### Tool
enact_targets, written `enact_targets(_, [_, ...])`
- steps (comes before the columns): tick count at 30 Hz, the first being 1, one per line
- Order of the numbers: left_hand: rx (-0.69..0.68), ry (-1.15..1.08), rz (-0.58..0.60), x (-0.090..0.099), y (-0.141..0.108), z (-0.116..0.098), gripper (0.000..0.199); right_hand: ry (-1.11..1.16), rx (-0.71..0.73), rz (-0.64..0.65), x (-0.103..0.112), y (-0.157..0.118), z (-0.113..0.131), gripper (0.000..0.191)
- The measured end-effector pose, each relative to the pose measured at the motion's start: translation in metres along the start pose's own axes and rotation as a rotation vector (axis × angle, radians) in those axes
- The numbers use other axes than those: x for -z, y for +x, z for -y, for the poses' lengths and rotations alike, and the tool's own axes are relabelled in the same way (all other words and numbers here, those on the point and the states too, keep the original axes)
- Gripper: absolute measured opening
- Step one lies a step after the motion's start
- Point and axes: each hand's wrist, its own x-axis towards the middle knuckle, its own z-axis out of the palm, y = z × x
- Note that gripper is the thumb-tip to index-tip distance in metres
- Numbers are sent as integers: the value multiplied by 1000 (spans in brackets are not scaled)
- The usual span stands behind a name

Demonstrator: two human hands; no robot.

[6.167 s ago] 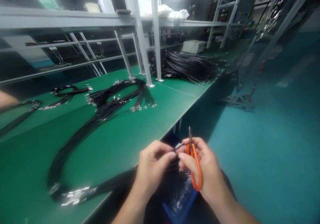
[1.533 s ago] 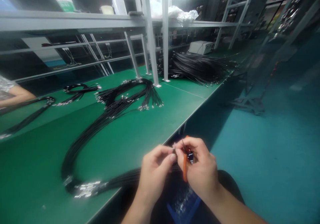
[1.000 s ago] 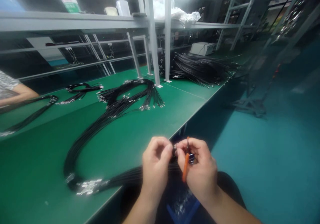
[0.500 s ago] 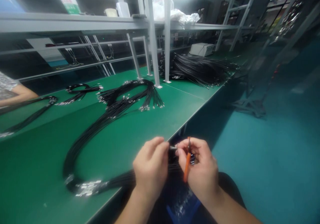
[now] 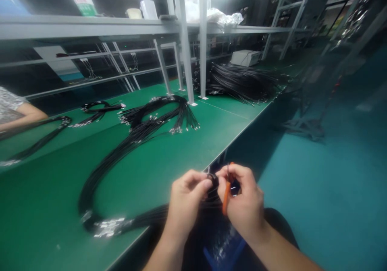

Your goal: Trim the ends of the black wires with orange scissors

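Now that our left hand [image 5: 186, 196] has turned, pinching dark wire [image 5: 214, 179], apparently repositioned, six o'clock, our right hand [image 5: 247, 194] grips orange-handled scissors [image 5: 226, 199], five o'clock.

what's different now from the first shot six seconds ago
The orange-handled metal scissors in the right hand have turned and no longer stick up above it. The view swung left, bringing in a co-worker's patterned sleeve. The thick black cable bundle stayed put on the green tabletop.
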Motion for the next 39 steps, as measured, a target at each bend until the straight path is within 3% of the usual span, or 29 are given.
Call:
enact_targets(2, [19,-58,-10,3,3,0,12,-14,-29,-2,5,-2,-3,29])
enact_targets(5, [17,-119,-4,5,6,2,12,107,-177,126,15,-9,2,37])
enact_targets(7, [11,-145,-5,5,7,3,11,275,-353,255,22,-15,10,40])
enact_targets(11, [-2,-121,-39,3,7,4,10,572,-769,465,26,-17,25,23])
enact_targets(14, [-29,-68,-64,1,6,4,9,677,-939,513,24,-12,28,21])
enact_targets(24, [-10,-56,-24,-6,0,3,7,754,-975,488,19,-10,21,17])
enact_targets(35, [-30,17,-2,-8,6,10,6,810,-987,561,26,-9,15,20])
enact_targets(39, [-43,53,-11,-8,6,14,7,798,-1019,510,32,-10,17,27])
